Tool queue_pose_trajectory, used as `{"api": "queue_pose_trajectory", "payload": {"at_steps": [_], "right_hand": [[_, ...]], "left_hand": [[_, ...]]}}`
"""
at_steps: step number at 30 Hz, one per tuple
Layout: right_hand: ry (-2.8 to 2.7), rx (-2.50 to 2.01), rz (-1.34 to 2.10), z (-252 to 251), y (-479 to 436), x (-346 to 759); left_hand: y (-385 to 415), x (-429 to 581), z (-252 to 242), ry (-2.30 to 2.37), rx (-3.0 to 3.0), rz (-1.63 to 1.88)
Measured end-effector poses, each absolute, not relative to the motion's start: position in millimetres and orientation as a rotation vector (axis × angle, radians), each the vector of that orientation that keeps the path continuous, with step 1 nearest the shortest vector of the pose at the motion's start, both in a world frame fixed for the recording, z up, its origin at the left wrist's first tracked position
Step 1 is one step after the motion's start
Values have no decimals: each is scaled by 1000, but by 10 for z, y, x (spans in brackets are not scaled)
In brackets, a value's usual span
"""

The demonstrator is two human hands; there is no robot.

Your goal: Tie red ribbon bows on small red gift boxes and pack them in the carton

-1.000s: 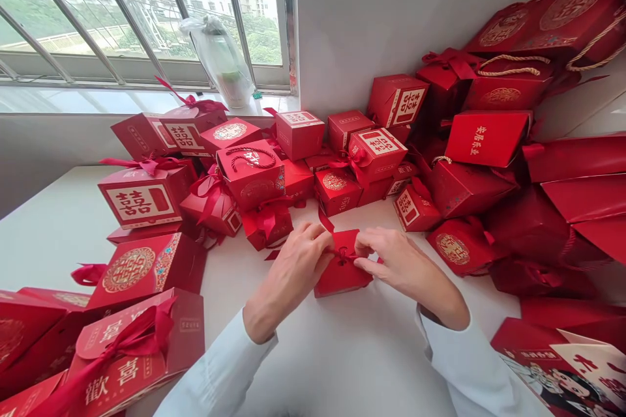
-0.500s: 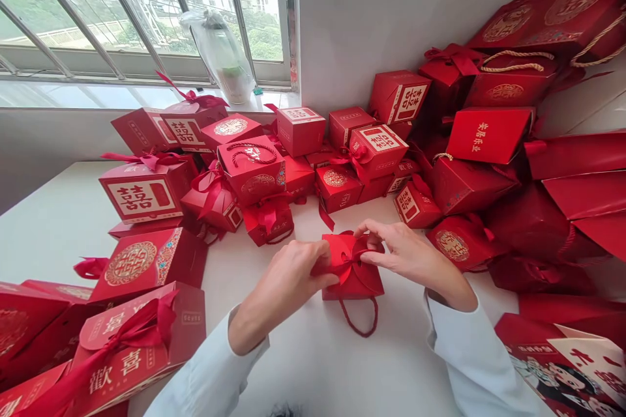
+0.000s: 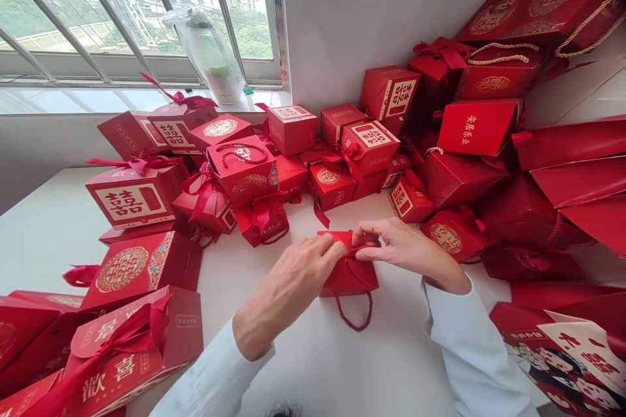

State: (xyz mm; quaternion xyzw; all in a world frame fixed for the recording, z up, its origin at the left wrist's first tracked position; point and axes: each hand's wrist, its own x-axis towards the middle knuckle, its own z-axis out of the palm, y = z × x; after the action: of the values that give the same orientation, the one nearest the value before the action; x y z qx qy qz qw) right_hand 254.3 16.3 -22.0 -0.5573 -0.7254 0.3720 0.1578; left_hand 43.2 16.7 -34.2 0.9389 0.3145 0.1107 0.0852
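A small red gift box [image 3: 349,280] stands on the white table in front of me, its twisted cord handle [image 3: 355,322] hanging down on the near side. My left hand [image 3: 306,277] reaches over the box's left top, fingers pinched at the ribbon near the middle. From the right, my right hand [image 3: 396,244] curls thumb and fingers around the red ribbon [image 3: 366,241] on top. The knot is largely covered by my fingers.
Red boxes with ribbons are piled along the wall, such as a double-happiness box [image 3: 132,199] at left and a lettered box [image 3: 476,127] at right. A ribboned box [image 3: 141,345] lies front left. A bagged cup [image 3: 215,65] stands on the windowsill.
My left hand has moved right and slightly up, from the left ribbon end to the middle of the box top. My right hand stays near the ribbon. The view has shifted slightly.
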Motion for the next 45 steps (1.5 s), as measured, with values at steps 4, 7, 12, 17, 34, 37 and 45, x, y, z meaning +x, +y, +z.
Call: {"api": "queue_pose_trajectory", "payload": {"at_steps": [4,7,12,17,34,37,45], "right_hand": [[-2056,-1547,1132,-253,197,2527],[-2002,-1545,1201,-283,221,2517],[-1932,-1565,1193,-267,208,2529],[-1906,-1585,1146,-194,144,2564],[-1980,-1775,1054,-147,94,2478],[-2020,-1779,1062,-160,87,2449],[-2131,-1707,1011,-239,97,2430]], "left_hand": [[161,425,-366,990,2866,291],[188,428,-389,943,2953,312],[249,403,-418,874,3044,614],[288,370,-446,885,3001,851],[318,159,-165,829,2483,249],[338,231,-240,1029,2401,392],[242,370,-422,1080,2367,430]]}}
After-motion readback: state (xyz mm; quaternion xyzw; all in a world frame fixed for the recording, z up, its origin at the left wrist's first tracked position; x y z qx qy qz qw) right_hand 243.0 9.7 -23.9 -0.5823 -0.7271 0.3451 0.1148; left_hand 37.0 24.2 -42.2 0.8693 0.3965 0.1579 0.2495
